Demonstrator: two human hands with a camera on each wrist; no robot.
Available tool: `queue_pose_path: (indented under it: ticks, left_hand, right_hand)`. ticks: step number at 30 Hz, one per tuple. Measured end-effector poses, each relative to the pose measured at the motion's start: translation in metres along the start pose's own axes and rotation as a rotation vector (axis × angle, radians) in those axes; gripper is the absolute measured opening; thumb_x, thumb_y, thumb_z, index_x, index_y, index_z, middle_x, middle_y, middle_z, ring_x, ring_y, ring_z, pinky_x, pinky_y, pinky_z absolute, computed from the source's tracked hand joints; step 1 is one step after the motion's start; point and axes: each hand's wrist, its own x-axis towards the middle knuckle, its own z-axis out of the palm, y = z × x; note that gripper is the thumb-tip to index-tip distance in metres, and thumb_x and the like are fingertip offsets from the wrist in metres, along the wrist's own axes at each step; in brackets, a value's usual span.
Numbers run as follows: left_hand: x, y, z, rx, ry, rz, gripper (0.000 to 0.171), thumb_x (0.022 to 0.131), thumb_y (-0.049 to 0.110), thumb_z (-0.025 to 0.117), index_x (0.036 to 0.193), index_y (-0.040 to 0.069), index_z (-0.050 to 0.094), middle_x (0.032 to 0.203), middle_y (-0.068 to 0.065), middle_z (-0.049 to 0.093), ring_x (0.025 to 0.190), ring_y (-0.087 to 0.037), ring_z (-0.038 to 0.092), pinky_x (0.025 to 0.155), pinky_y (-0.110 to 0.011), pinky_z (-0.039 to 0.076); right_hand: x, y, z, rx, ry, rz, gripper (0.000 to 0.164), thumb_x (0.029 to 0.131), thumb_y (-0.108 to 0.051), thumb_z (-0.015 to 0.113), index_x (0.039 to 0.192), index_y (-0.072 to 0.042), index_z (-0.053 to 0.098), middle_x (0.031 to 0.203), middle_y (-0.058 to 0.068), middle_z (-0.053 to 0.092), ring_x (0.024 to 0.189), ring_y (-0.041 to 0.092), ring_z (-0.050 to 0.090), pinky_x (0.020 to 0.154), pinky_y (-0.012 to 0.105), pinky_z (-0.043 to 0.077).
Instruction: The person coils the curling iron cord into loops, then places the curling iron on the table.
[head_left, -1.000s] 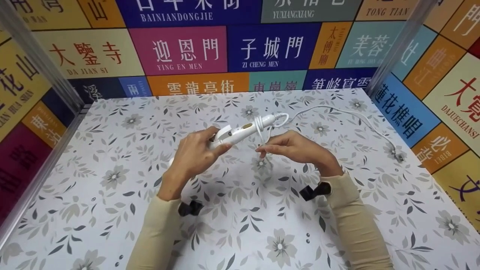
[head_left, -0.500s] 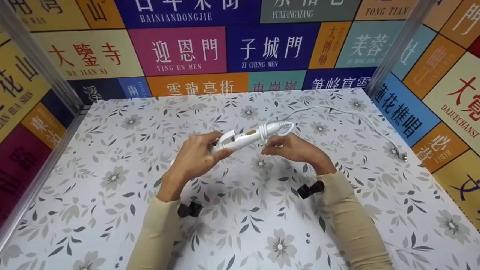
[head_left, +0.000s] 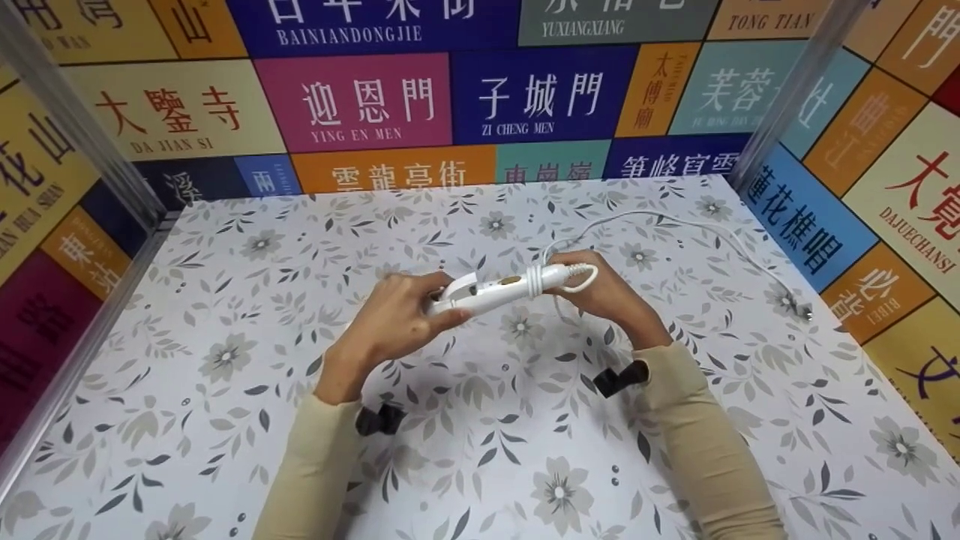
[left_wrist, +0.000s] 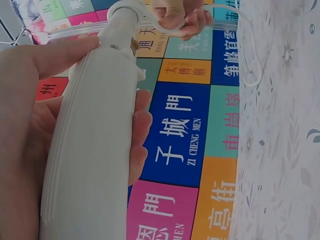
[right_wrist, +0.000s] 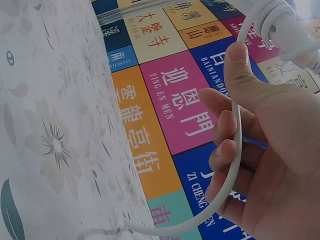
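In the head view a white hair curling iron (head_left: 491,295) with a raised lever and a gold button is held slanting over the table. My left hand (head_left: 401,313) grips its wide end, fingers and thumb around the pale ribbed body (left_wrist: 95,135) in the left wrist view. A few turns of white power cord (head_left: 535,281) circle the handle near its tail. My right hand (head_left: 604,289) is just behind that tail, partly covered by it. Seen from the right wrist, the loose cord (right_wrist: 236,125) runs beneath my right thumb and across my curled fingers.
The rest of the cord (head_left: 660,213) arcs over the flower-patterned table (head_left: 480,465) to a plug (head_left: 805,311) near the right edge. Walls of coloured sign panels (head_left: 356,101) enclose the back and both sides. Black wrist mounts (head_left: 381,418) stick out inward from the sleeves.
The curling iron has shifted right and lowered to a flatter slant. My right hand has gone from in front of and below the handle to behind its tail, taking the cord around.
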Motion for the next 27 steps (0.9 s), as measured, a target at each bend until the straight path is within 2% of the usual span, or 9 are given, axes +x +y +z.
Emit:
queue_pose_path:
  ticks: [1,3,7,9,12,14,19,27]
  left_hand:
    - [0.000,0.000,0.000,0.000,-0.011,-0.003,0.028,0.089,0.039,0.070,0.099,0.012,0.069,0.072,-0.002,0.062,0.060,-0.015,0.048,0.060,-0.029,0.039]
    - [-0.001,0.001,0.001,0.003,-0.035,-0.011,0.028,0.089,0.040,0.070,0.097,0.013,0.069,0.072,-0.001,0.061,0.060,-0.015,0.048,0.060,-0.029,0.038]
    - [-0.001,0.000,0.000,0.018,-0.064,-0.024,0.029,0.089,0.041,0.069,0.096,0.013,0.068,0.071,-0.001,0.060,0.059,-0.015,0.047,0.059,-0.030,0.037]
    - [-0.001,0.000,0.000,0.021,-0.070,-0.027,0.030,0.088,0.041,0.070,0.097,0.013,0.069,0.071,0.000,0.059,0.059,-0.015,0.047,0.058,-0.029,0.037]
    - [-0.001,0.000,-0.001,0.025,-0.072,-0.023,0.031,0.087,0.042,0.070,0.099,0.013,0.070,0.070,0.000,0.058,0.059,-0.014,0.046,0.058,-0.029,0.036]
    - [-0.001,0.000,-0.002,0.026,-0.070,-0.016,0.032,0.087,0.043,0.071,0.099,0.013,0.071,0.070,0.000,0.057,0.058,-0.014,0.045,0.057,-0.029,0.036]
    - [-0.002,0.002,-0.003,0.025,-0.083,-0.008,0.033,0.085,0.042,0.073,0.099,0.012,0.072,0.070,-0.001,0.061,0.057,-0.013,0.046,0.056,-0.028,0.037]
    - [-0.001,0.004,-0.002,0.066,-0.145,-0.045,0.037,0.085,0.044,0.073,0.106,0.013,0.074,0.076,0.000,0.066,0.060,-0.014,0.050,0.058,-0.029,0.040]
  right_hand:
    - [0.000,0.000,0.000,0.014,0.003,-0.021,0.007,0.086,0.005,0.068,0.086,0.000,0.072,0.078,0.003,0.067,0.068,0.008,0.054,0.067,0.022,0.045]
    - [0.001,-0.001,-0.001,0.057,0.012,-0.008,0.014,0.083,0.011,0.063,0.084,0.000,0.072,0.074,-0.002,0.064,0.067,0.009,0.052,0.065,0.023,0.044]
    - [0.000,-0.005,-0.002,0.181,0.050,0.111,0.023,0.077,0.012,0.058,0.089,0.001,0.075,0.075,-0.009,0.067,0.070,0.011,0.057,0.065,0.022,0.049]
    - [-0.001,-0.008,-0.002,0.231,0.058,0.135,0.018,0.079,0.009,0.062,0.090,0.003,0.075,0.076,-0.008,0.068,0.070,0.010,0.058,0.064,0.022,0.049]
    - [-0.001,-0.011,-0.002,0.277,0.040,0.123,0.009,0.085,-0.002,0.071,0.092,0.003,0.075,0.076,-0.007,0.070,0.067,0.008,0.059,0.063,0.021,0.049]
    - [-0.002,-0.014,-0.003,0.309,0.018,0.110,0.016,0.086,-0.012,0.077,0.093,0.002,0.075,0.078,-0.005,0.071,0.065,0.007,0.059,0.061,0.021,0.049]
    - [-0.006,-0.019,-0.008,0.340,-0.030,0.086,0.020,0.085,-0.019,0.080,0.094,-0.002,0.076,0.083,-0.003,0.072,0.063,0.007,0.059,0.059,0.021,0.050]
    - [-0.009,-0.023,-0.012,0.283,-0.119,0.045,0.018,0.086,-0.017,0.079,0.093,0.000,0.077,0.081,-0.002,0.072,0.064,0.009,0.060,0.059,0.023,0.050]
